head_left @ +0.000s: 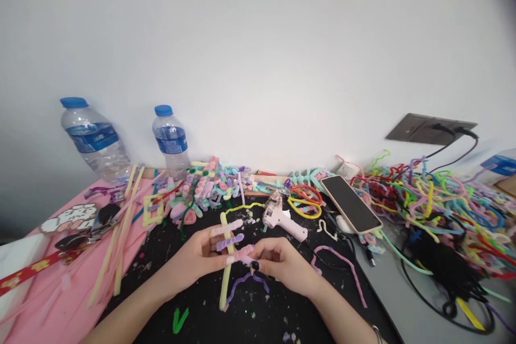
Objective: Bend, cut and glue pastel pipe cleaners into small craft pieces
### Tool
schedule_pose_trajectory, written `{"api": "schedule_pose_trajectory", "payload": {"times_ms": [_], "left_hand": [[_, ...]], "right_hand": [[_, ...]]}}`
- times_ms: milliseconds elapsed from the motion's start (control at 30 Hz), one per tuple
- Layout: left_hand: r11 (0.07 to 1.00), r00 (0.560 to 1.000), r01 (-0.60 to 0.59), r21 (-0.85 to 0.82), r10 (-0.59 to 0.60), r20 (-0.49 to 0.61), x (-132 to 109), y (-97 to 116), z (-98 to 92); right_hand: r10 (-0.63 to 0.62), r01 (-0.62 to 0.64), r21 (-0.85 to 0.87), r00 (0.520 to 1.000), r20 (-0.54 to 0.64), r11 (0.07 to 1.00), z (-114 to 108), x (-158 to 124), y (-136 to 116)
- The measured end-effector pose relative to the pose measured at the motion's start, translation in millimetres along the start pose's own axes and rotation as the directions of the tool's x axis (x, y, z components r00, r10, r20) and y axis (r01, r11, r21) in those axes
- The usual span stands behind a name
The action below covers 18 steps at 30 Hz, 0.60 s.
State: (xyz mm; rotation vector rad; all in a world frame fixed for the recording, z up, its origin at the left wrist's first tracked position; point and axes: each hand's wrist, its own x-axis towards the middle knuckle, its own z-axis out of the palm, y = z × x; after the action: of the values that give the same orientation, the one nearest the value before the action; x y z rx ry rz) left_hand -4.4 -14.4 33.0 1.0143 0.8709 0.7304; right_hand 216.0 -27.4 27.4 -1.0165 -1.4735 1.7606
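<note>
My left hand (190,262) is closed around a pale yellow pipe cleaner stem (225,286), which stands nearly upright. Short twisted pieces cross this stem: a pale pink one (229,227) at the top, a purple one (231,242) below it and another pink one (244,251) lower down. The fingertips of my right hand (287,264) pinch the right end of the lowest pink pieces, by a small black thing (255,265) I cannot make out. Under the hands, a loose purple pipe cleaner (258,280) curves across the black mat (209,322).
Beyond the hands lies a pale pink glue gun (285,221). Finished pipe cleaner shapes (213,185) are heaped along the wall. To the right are a phone (351,203), tangled pipe cleaners (435,199) and black cables (443,269). Two water bottles (94,142) (171,140) stand at the left.
</note>
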Motion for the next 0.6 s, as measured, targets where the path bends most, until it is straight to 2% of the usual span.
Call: {"api": "schedule_pose_trajectory", "payload": {"times_ms": [233,600], "left_hand": [[0.999,0.999,0.034,0.035,-0.034,0.014,0.2,0.4,-0.2],[0.994,0.996,0.035,0.103,-0.043,0.073,-0.4,3.2,6.7]], "right_hand": [[0.032,-0.034,0.094,0.999,0.028,0.995,2.6,-0.1,-0.3],[0.046,-0.048,0.04,0.998,0.043,0.998,5.7,-1.2,7.7]]}}
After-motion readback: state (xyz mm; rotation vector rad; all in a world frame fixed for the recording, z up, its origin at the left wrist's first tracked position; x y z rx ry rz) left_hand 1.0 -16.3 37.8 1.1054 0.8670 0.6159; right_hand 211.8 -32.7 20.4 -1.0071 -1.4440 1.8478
